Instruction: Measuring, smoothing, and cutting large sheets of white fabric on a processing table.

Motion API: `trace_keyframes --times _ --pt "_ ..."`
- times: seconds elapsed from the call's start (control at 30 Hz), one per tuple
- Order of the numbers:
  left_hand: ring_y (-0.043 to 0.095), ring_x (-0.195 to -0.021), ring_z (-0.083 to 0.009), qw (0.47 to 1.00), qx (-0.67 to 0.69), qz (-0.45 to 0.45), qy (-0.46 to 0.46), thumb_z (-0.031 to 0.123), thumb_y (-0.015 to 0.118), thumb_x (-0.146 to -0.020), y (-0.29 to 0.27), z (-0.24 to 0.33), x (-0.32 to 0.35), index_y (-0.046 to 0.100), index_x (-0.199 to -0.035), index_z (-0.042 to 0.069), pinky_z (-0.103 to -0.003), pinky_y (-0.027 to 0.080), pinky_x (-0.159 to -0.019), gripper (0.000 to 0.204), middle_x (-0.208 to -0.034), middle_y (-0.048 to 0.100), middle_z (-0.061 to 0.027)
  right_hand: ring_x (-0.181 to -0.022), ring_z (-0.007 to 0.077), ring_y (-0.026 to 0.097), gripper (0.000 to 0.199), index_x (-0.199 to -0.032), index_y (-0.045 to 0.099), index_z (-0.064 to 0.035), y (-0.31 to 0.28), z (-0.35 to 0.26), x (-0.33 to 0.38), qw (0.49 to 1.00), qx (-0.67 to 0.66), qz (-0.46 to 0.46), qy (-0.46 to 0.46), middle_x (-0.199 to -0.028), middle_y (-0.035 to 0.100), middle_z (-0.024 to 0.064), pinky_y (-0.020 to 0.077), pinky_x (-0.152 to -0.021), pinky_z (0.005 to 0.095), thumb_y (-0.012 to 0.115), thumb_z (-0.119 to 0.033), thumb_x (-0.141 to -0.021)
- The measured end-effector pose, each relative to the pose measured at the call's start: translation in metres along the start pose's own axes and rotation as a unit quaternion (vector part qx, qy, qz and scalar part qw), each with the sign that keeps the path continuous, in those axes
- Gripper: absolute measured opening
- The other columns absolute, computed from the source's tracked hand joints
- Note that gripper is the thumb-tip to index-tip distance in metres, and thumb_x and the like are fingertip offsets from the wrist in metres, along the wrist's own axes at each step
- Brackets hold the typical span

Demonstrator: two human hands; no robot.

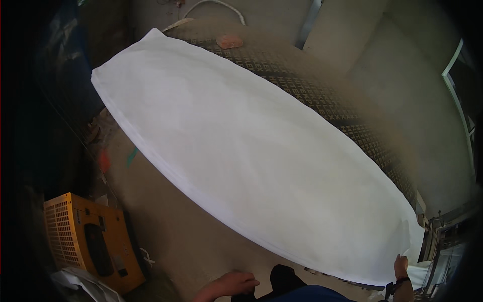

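Observation:
A long stack of large white sheets (241,146) lies on a dusty patterned board (322,95) and runs from the upper left to the lower right. My right hand (401,267) grips the near right corner of the top sheet, which is slightly lifted there. My left hand (234,283) hangs low at the bottom centre, fingers loosely curled with nothing in them, a short way from the near edge of the sheets.
A yellow machine with a vented side (85,241) stands on the floor at the lower left. A reddish brick piece (229,41) lies on the board's far end. A white hose (216,6) curves at the top. Metal framing (443,231) stands at the right.

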State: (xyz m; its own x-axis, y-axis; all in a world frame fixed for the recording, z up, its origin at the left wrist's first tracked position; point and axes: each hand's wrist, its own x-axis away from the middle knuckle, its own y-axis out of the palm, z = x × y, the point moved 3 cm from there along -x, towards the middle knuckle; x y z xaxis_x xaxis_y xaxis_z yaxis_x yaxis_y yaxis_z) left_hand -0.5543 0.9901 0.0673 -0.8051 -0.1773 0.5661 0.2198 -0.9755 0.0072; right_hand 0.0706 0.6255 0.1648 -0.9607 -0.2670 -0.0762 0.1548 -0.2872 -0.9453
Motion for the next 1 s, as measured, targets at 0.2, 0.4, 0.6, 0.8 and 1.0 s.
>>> trace_keyframes --times 0.2,0.4,0.6,0.8,1.0 --pt "0.066 -0.075 -0.0180 0.976 0.183 0.117 0.020 0.021 0.052 -0.094 -0.203 0.070 0.093 0.058 -0.099 -0.003 -0.029 0.053 -0.069 0.025 -0.082 0.067 -0.0112 -0.077 0.0438 0.061 0.039 -0.111 0.045 0.0054 -0.112 -0.283 0.040 0.978 -0.167 0.092 -0.089 -0.080 0.063 0.0253 0.0487 -0.067 0.0504 0.050 -0.028 -0.092" --pt "0.065 -0.077 -0.0175 0.954 -0.031 0.290 0.074 0.031 0.056 -0.090 -0.353 0.172 0.034 0.055 -0.102 -0.003 -0.028 0.052 -0.064 0.036 -0.086 0.066 -0.0116 -0.051 0.0349 0.057 0.043 -0.131 0.043 -0.0145 -0.195 -0.563 0.181 0.870 -0.370 0.093 -0.313 -0.055 0.057 0.0153 0.0454 -0.048 0.0454 0.053 -0.013 -0.089" --pt "0.062 -0.083 -0.0386 0.907 -0.333 0.241 0.084 0.038 0.055 -0.087 -0.410 0.175 -0.112 0.054 -0.099 -0.008 -0.043 0.049 -0.073 0.048 -0.090 0.064 -0.0224 -0.056 0.0335 0.060 0.049 -0.136 0.040 -0.0146 -0.264 -0.719 0.331 0.781 -0.406 -0.130 -0.457 -0.064 0.059 0.0141 0.0467 -0.051 0.0442 0.051 -0.017 -0.088" --pt "0.060 -0.083 -0.0412 0.839 -0.375 0.368 0.144 0.029 0.044 -0.094 -0.546 0.157 -0.084 0.054 -0.091 0.000 -0.048 0.048 -0.073 0.030 -0.088 0.064 -0.0217 -0.084 0.0309 0.063 0.045 -0.129 0.040 -0.0069 -0.305 -0.771 0.411 0.868 -0.327 -0.164 -0.337 -0.083 0.064 0.0159 0.0483 -0.071 0.0435 0.050 -0.019 -0.087" --pt "0.062 -0.086 -0.0394 0.795 -0.418 0.425 0.107 0.033 0.040 -0.096 -0.736 0.148 -0.037 0.053 -0.096 0.003 -0.048 0.050 -0.073 0.033 -0.090 0.065 -0.0195 -0.080 0.0298 0.063 0.039 -0.119 0.048 -0.0059 -0.351 -0.859 0.493 0.694 -0.468 -0.362 -0.410 -0.085 0.065 0.0125 0.0484 -0.076 0.0417 0.054 -0.024 -0.086"
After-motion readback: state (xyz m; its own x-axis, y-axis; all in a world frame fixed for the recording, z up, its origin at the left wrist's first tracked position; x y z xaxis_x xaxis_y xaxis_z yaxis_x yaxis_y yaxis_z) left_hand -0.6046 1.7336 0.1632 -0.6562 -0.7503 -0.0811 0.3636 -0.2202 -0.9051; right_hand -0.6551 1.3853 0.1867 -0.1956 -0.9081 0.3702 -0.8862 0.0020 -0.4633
